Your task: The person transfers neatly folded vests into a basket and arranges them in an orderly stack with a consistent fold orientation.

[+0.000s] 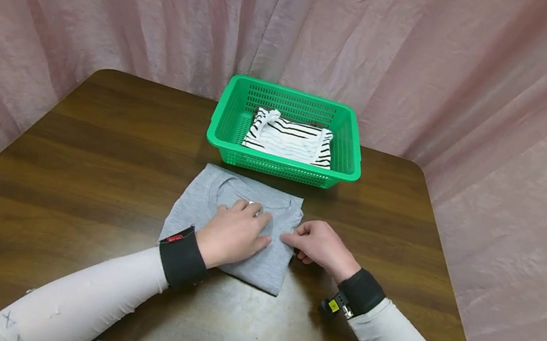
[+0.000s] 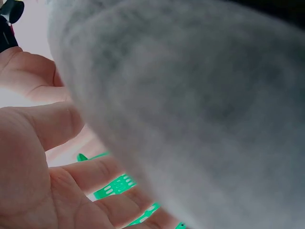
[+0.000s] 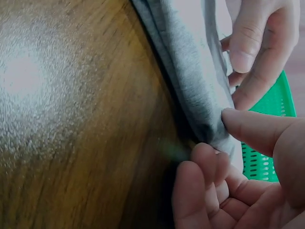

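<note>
A grey T-shirt (image 1: 259,263), folded to a rough square with its round collar at the far side, lies on the wooden table. My left hand (image 1: 237,233) rests on top of it below the collar, fingers spread and lightly bent. At the right edge, my right hand (image 1: 322,245) pinches the cloth. The right wrist view shows the right thumb (image 3: 252,126) on the layered edge of the T-shirt (image 3: 195,76), with curled fingers (image 3: 202,167) at its underside. Blurred grey cloth (image 2: 181,109) fills much of the left wrist view, beside the left palm (image 2: 24,176).
Just beyond the T-shirt stands a green plastic basket (image 1: 274,165) with a folded black-and-white striped garment (image 1: 289,137) inside. Brown tabletop (image 1: 93,167) extends to both sides. Pink curtains (image 1: 169,13) hang behind the table and along its sides.
</note>
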`<control>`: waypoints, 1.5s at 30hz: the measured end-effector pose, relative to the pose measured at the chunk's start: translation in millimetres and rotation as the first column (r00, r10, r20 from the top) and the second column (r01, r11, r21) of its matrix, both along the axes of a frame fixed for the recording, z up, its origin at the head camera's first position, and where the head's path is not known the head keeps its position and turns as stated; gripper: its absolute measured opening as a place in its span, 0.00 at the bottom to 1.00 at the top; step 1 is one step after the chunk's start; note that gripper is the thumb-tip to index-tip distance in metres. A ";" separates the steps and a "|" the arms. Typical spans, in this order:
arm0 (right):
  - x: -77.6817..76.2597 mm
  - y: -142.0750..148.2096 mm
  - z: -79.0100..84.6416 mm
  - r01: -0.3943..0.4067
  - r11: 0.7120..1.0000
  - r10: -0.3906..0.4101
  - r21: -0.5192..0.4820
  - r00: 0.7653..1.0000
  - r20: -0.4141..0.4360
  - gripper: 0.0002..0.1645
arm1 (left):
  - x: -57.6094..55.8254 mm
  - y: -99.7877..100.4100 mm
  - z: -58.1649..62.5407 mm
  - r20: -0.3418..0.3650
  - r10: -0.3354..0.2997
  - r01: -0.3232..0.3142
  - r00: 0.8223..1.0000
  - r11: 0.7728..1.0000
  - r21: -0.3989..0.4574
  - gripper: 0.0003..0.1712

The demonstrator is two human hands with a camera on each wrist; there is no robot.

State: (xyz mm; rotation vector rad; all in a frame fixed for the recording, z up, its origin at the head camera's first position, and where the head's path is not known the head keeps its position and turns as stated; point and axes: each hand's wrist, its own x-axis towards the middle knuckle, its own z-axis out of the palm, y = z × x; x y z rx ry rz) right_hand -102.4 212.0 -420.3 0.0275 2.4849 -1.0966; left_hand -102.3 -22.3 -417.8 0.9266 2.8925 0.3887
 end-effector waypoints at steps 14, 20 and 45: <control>0.3 -2.7 -3.8 0.005 1.000 -0.005 0.011 0.999 -0.039 0.17 | -5.8 -19.5 8.3 -0.063 0.003 0.001 0.998 0.998 0.062 0.28; 2.3 1.6 -1.6 0.026 1.000 -0.026 0.002 0.999 -0.034 0.15 | -16.2 -48.0 14.1 -0.128 0.066 -0.057 0.990 0.996 0.070 0.29; 0.0 3.3 3.5 0.039 0.998 -0.040 -0.041 0.999 -0.025 0.14 | -51.0 -133.2 12.3 0.173 0.261 -0.263 0.950 0.965 -0.007 0.23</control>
